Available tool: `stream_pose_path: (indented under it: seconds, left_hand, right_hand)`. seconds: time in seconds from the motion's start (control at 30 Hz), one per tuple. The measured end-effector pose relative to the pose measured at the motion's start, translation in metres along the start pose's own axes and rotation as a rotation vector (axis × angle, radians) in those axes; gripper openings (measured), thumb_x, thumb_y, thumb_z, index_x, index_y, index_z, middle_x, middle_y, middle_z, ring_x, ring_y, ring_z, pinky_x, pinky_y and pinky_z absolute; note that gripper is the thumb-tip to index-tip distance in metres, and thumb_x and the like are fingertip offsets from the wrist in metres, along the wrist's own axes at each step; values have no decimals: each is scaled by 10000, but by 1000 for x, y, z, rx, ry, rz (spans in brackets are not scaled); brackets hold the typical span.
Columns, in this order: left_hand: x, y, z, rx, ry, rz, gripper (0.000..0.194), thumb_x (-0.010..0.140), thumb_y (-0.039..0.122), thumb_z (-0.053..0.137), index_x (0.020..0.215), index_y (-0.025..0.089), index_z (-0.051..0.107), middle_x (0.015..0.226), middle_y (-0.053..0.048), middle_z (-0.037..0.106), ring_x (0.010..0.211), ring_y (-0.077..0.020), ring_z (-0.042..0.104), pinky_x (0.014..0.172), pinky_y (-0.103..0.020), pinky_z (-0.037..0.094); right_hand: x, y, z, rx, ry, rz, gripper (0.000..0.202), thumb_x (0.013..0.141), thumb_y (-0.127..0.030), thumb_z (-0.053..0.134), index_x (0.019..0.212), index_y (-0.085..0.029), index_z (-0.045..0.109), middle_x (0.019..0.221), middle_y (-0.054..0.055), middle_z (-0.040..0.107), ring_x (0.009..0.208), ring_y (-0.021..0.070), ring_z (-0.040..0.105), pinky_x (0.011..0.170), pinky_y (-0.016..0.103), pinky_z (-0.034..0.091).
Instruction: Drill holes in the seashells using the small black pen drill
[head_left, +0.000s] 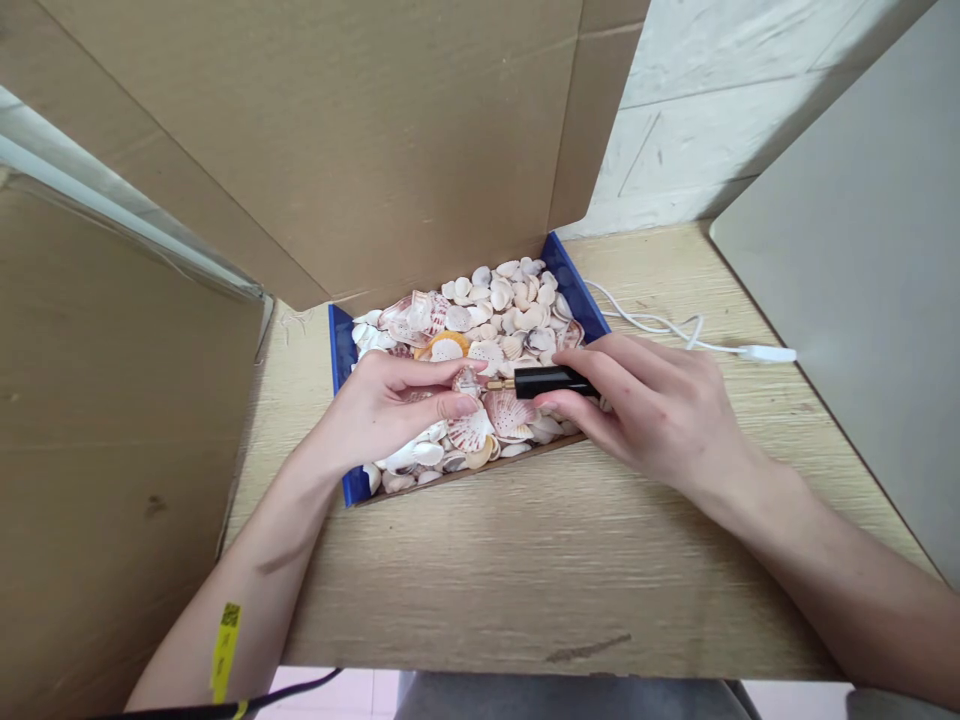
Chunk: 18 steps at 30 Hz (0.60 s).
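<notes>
Between the thumb and fingers of my left hand (390, 405) is a small brownish-white seashell (466, 381), pinched above a box of shells. My right hand (649, 400) grips a black pen-like hand drill (551, 381) with a brass-coloured chuck. Its tip points left and meets the shell or stops right beside it; I cannot tell which. Below both hands lies the shallow box with blue side walls (576, 290), filled with many white, pink-striped and tan shells (517, 318). Some of the shells show small holes. An orange-edged shell (450, 346) lies near my left fingers.
The box rests on a wooden tabletop (480, 570). Large cardboard panels (375, 130) rise behind and at left, and a grey panel (840, 250) leans at right. A white cable with an inline switch (769, 354) lies right of the box. A black cable (300, 688) runs past the front left edge.
</notes>
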<state>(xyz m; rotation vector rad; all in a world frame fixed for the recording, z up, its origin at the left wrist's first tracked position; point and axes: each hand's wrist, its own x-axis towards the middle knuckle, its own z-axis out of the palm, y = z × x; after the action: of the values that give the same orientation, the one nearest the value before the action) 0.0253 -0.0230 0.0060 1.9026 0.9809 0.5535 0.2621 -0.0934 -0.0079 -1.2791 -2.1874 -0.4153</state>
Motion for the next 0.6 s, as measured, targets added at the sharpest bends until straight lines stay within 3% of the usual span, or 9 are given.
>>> stream_pose_path:
  seconds: [0.17, 0.43, 0.6]
  left_hand:
    - [0, -1, 0, -25, -7, -11, 252, 729, 322, 746, 979, 294, 765, 813, 3, 766, 576, -127, 600, 523, -240, 519]
    - [0, -2, 1, -24, -102, 19, 315, 742, 330, 747, 1049, 263, 742, 932, -27, 770, 702, -168, 667, 669, -275, 558]
    - [2, -1, 1, -37, -36, 21, 305, 723, 275, 762, 1027, 263, 748, 750, 17, 760, 604, -136, 647, 535, -206, 497]
  right_hand:
    - [0, -3, -1, -33, -69, 11, 284, 913, -429, 525, 888, -156, 596, 719, 23, 629, 625, 127, 574, 511, 258, 345]
    - [2, -13, 1, 66, -145, -25, 272, 929, -408, 494, 948, -151, 580, 727, 10, 600, 647, 126, 557, 548, 242, 390]
    - [2, -12, 3, 92, -106, -32, 286, 918, -360, 522, 1055, -112, 562, 831, 63, 639, 711, 160, 580, 587, 273, 443]
